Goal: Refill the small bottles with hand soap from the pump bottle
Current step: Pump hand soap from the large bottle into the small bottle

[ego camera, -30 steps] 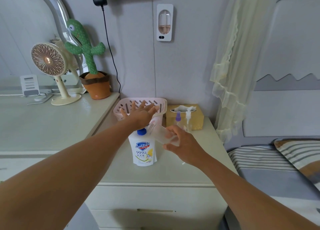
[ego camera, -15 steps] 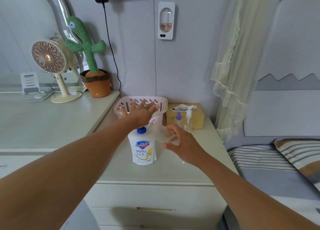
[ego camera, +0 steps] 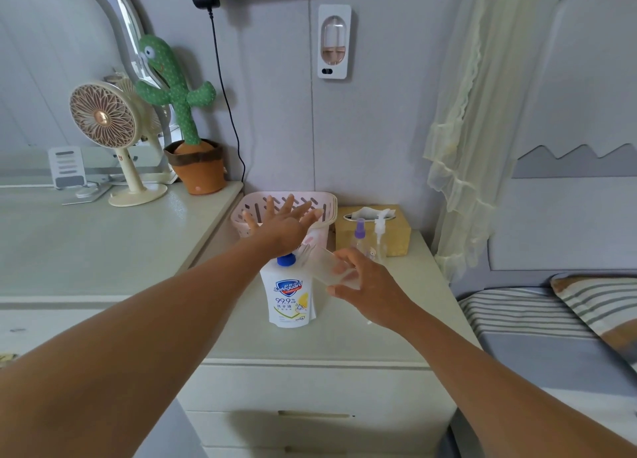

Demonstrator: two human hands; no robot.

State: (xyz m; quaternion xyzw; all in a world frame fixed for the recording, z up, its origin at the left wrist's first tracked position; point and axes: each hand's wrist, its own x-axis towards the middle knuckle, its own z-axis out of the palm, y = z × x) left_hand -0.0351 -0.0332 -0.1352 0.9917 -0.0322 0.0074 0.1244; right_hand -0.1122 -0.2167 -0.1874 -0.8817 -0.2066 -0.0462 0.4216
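The white hand-soap pump bottle (ego camera: 289,297) with a blue collar stands on the cabinet top. My left hand (ego camera: 281,226) lies flat on its pump head, fingers straight and spread. My right hand (ego camera: 367,285) grips a small clear bottle (ego camera: 325,266), tilted with its mouth toward the pump nozzle. Two more small bottles stand behind it: one with a purple spray cap (ego camera: 360,237) and one with a white pump (ego camera: 379,238).
A pink slotted basket (ego camera: 329,204) and a tan tissue box (ego camera: 396,233) stand at the back against the wall. A fan (ego camera: 107,126) and a cactus toy (ego camera: 188,123) are on the higher counter to the left. A bed (ego camera: 551,319) lies to the right.
Both hands hold nearly the same pose over the pump bottle; only the camera view has shifted slightly.
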